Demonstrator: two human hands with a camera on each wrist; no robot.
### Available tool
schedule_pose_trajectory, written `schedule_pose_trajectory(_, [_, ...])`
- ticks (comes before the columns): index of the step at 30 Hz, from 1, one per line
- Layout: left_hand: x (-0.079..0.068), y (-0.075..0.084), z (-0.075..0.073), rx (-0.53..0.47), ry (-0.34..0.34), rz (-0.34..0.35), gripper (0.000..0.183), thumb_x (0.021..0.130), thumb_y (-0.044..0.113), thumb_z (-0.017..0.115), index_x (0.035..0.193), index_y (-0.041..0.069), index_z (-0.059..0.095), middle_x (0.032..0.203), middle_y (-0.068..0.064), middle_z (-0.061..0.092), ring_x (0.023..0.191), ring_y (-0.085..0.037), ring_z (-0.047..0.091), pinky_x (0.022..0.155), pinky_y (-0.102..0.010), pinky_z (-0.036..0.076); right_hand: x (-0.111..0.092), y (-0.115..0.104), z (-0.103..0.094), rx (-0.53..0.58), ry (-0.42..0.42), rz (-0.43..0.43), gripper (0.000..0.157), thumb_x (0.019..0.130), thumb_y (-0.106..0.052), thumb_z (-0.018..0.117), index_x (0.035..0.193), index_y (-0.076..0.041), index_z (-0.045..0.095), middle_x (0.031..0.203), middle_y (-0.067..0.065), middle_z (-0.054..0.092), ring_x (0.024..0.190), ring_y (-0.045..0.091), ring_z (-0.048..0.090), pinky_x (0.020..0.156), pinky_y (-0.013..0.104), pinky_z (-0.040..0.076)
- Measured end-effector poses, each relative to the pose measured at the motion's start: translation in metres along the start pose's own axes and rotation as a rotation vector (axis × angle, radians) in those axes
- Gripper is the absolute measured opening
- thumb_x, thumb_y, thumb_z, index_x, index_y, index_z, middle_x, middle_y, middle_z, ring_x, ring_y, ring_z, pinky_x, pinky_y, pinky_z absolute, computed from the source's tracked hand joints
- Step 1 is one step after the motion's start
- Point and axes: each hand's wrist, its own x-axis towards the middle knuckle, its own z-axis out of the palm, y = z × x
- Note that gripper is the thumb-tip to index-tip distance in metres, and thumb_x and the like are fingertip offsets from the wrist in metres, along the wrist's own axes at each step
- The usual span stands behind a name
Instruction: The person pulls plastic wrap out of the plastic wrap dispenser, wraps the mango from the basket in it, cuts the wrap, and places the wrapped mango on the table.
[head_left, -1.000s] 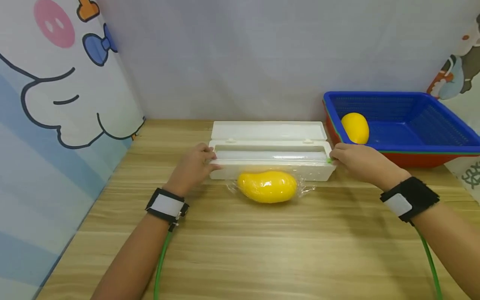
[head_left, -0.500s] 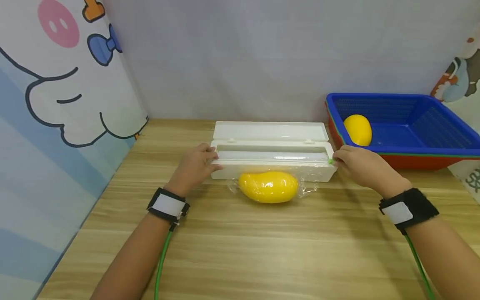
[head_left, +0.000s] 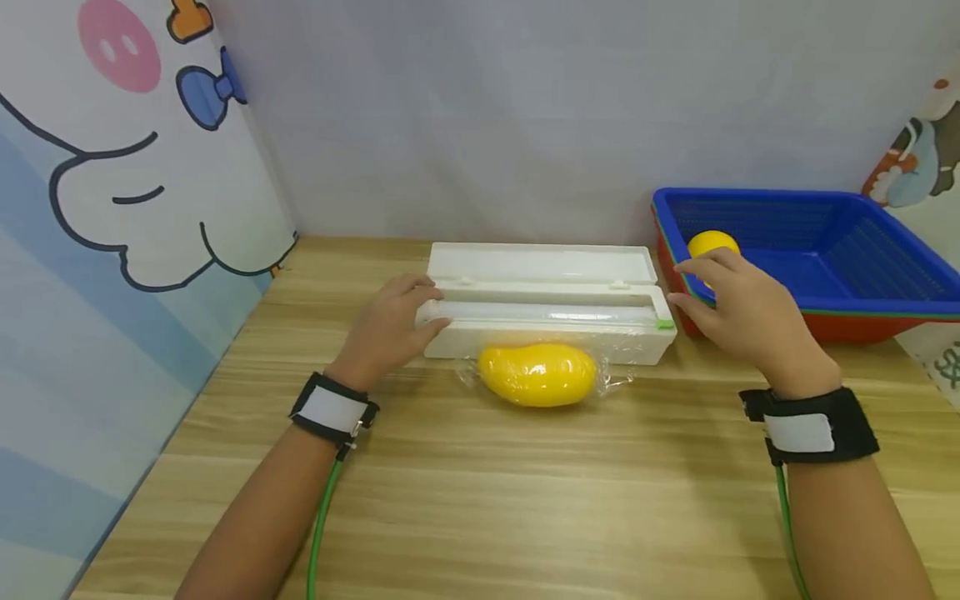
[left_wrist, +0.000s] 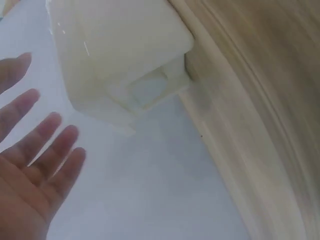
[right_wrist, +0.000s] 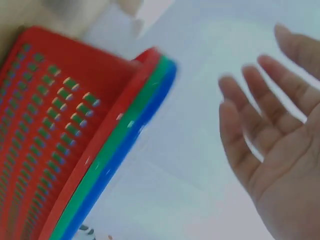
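A white cling film dispenser [head_left: 637, 348] lies across the table with its lid [head_left: 540, 263] folded back and a roll of film [head_left: 517, 312] inside. A green slider [head_left: 664, 324] sits at its right end. In front lies a yellow mango [head_left: 537, 377], covered in clear film that reaches the dispenser's front. At the dispenser's left end is my left hand [head_left: 386, 332], fingers spread; the left wrist view shows the palm [left_wrist: 22, 195] and the box end. My right hand [head_left: 753, 312] is off the right end, fingers apart and holding nothing, overlapping the basket's edge in the head view.
Nested baskets, blue [head_left: 757, 194] over green and red [right_wrist: 65, 75], stand at the back right. Another yellow mango [head_left: 712, 241] lies in the top one, partly hidden by my right hand. A pale wall [head_left: 465, 117] rises behind the wooden table [head_left: 540, 500].
My right hand has let go of the dispenser's right end, opened and moved slightly right and up. My left fingers have loosened and spread at the left end. Mango and dispenser stay put.
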Motion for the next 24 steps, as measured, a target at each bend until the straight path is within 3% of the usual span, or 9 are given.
schedule_pose_trajectory(5, [0.009,0.014,0.014,-0.030,0.099,0.167,0.029,0.078,0.022,0.077,0.098,0.002,0.070,0.096,-0.013,0.060,0.082,-0.022,0.052,0.067,-0.037,0.053,0.010,-0.014,-0.005,0.031,0.063,0.050,0.036,0.085,-0.022,0.071,0.113,-0.001,0.064,0.111,0.021,0.058,0.083,0.033,0.056,0.057,0.052,0.052])
schedule_pose_trajectory(9, [0.015,0.031,0.031,-0.026,0.080,0.235,0.022,0.078,0.016,0.076,0.094,0.002,0.071,0.089,-0.012,0.058,0.077,-0.022,0.048,0.067,-0.036,0.049,0.028,-0.027,-0.011,0.077,0.042,0.031,0.032,0.087,-0.022,0.068,0.112,-0.002,0.065,0.102,0.016,0.059,0.079,0.028,0.053,0.058,0.045,0.049])
schedule_pose_trajectory(13, [0.016,0.040,0.044,-0.036,0.062,0.250,0.011,0.078,0.005,0.070,0.089,0.003,0.071,0.086,-0.010,0.055,0.079,-0.022,0.046,0.071,-0.038,0.046,0.033,-0.029,-0.008,0.133,-0.041,-0.015,0.030,0.089,-0.020,0.067,0.111,-0.001,0.065,0.089,0.011,0.057,0.073,0.023,0.048,0.060,0.037,0.044])
schedule_pose_trajectory(16, [0.014,0.041,0.048,-0.038,0.063,0.241,0.010,0.077,0.000,0.067,0.085,0.004,0.071,0.084,-0.009,0.055,0.079,-0.020,0.046,0.071,-0.038,0.045,0.023,-0.018,0.003,0.187,-0.097,-0.037,0.026,0.088,-0.016,0.067,0.109,0.000,0.065,0.081,0.009,0.052,0.070,0.020,0.046,0.060,0.035,0.042])
schedule_pose_trajectory(20, [0.015,0.041,0.046,-0.045,0.068,0.226,0.006,0.078,-0.002,0.067,0.079,0.004,0.071,0.083,-0.009,0.056,0.080,-0.020,0.047,0.072,-0.038,0.046,0.005,-0.001,0.015,0.243,-0.080,-0.046,0.024,0.084,-0.008,0.071,0.105,0.001,0.066,0.077,0.008,0.051,0.069,0.018,0.045,0.058,0.035,0.044])
schedule_pose_trajectory(24, [0.016,0.040,0.039,-0.086,0.099,0.221,0.006,0.078,-0.002,0.071,0.075,0.002,0.068,0.079,-0.008,0.059,0.078,-0.020,0.050,0.070,-0.037,0.048,0.003,0.005,0.024,0.303,-0.087,-0.051,0.025,0.081,-0.005,0.074,0.103,0.002,0.067,0.086,0.012,0.061,0.074,0.019,0.051,0.062,0.039,0.049])
